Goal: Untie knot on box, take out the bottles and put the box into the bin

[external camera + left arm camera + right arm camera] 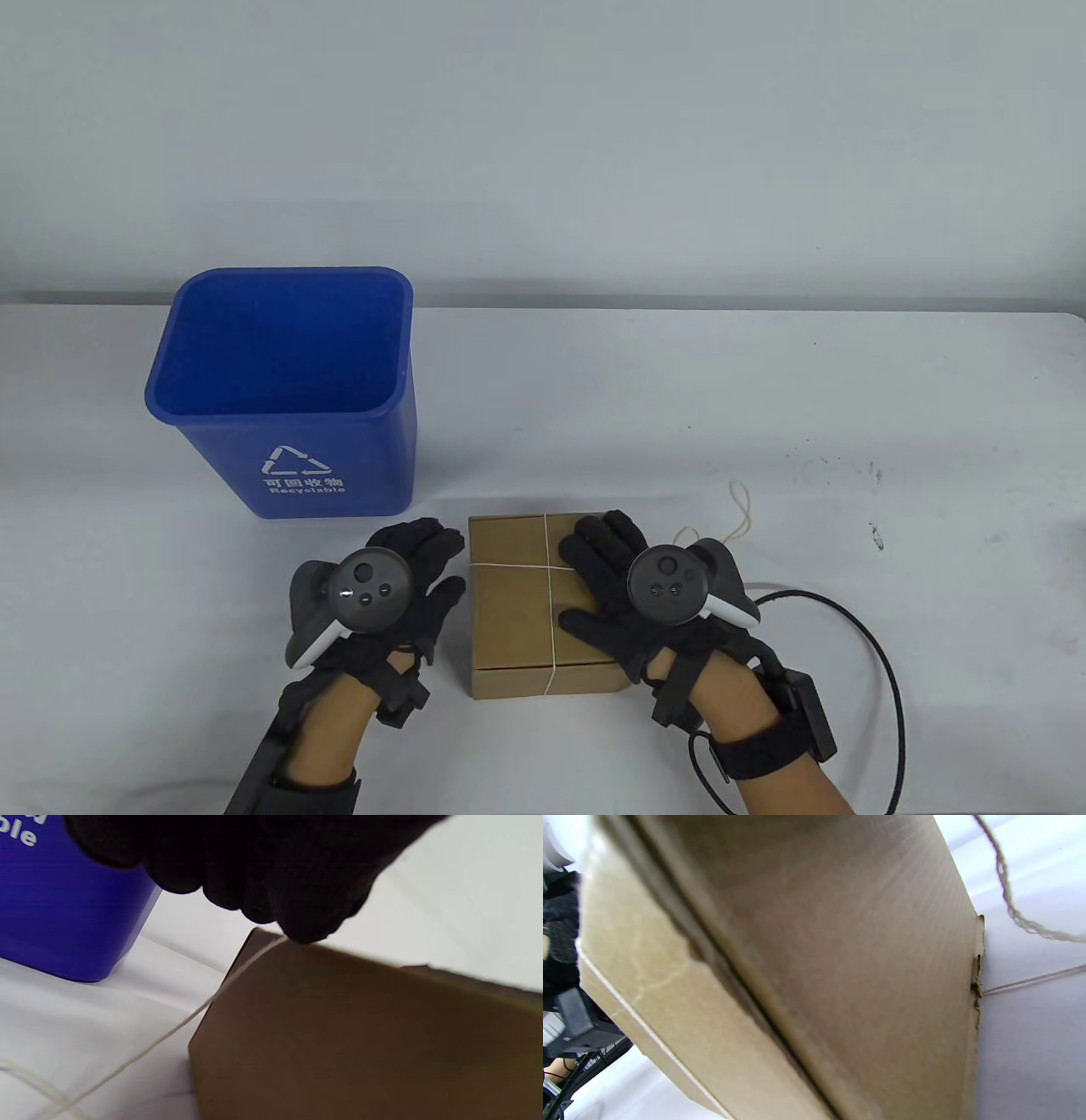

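1. From the table view we see the brown cardboard box (543, 607) lying closed on the white table (848, 424), near its front edge, with the blue bin (284, 395) standing behind it to the left.
2. There our right hand (611, 586) lies flat on the box's right part, fingers straight and slightly spread; our left hand (399, 586) sits just beside the box's left side, fingers straight.
3. Only the left wrist view shows our left fingertips (305, 929) touching the box's upper edge where the string (178, 1029) crosses it; we cannot tell whether they pinch it.
4. Only the right wrist view shows the box's worn, torn corner (976, 976) and a loose, frayed end of the string curling on the table.
5. The box is plain, with thin pale string still crossing its top both ways.
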`<state>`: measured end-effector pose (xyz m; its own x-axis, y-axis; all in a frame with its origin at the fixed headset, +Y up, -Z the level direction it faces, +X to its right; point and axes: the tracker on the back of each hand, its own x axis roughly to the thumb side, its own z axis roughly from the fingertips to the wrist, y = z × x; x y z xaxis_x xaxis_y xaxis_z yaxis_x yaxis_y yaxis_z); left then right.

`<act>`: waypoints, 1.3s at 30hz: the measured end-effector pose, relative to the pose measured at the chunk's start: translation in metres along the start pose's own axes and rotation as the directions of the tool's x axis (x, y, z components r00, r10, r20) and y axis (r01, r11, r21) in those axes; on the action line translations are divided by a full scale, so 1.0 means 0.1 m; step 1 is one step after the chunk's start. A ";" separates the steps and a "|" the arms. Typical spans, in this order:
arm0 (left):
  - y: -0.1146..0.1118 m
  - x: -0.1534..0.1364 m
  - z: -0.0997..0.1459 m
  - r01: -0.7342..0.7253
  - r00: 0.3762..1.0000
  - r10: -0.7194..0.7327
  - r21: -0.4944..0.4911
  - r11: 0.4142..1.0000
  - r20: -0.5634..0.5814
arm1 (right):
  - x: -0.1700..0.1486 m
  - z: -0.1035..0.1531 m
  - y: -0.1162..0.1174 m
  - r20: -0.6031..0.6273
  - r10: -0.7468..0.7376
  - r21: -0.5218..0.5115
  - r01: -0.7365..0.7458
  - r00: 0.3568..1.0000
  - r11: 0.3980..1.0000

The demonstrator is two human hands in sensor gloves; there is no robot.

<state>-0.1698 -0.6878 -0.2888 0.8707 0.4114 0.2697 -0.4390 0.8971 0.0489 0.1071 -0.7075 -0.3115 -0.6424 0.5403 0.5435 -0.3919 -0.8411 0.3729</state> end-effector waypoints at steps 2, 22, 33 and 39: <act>-0.06 0.01 -0.02 0.022 1.000 -0.022 0.004 1.000 -0.006 | 0.00 0.00 0.00 0.000 0.000 0.000 0.000 1.000 1.000; 0.28 -0.12 0.09 -0.060 0.997 0.067 0.151 0.987 -0.041 | 0.00 0.00 0.00 0.001 -0.001 0.003 0.001 1.000 1.000; 0.55 -0.33 0.18 0.043 0.987 -0.007 0.222 0.974 -0.161 | 0.00 0.00 0.00 0.000 0.000 0.001 0.000 1.000 1.000; 0.59 -0.47 0.18 0.073 0.973 -0.020 0.223 0.972 -0.231 | 0.00 0.00 0.00 0.000 0.001 0.003 -0.001 1.000 1.000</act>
<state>-0.2406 -0.6568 -0.2811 0.9068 0.4198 0.0394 -0.4131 0.8659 0.2820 0.1070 -0.7071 -0.3119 -0.6426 0.5398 0.5438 -0.3894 -0.8413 0.3749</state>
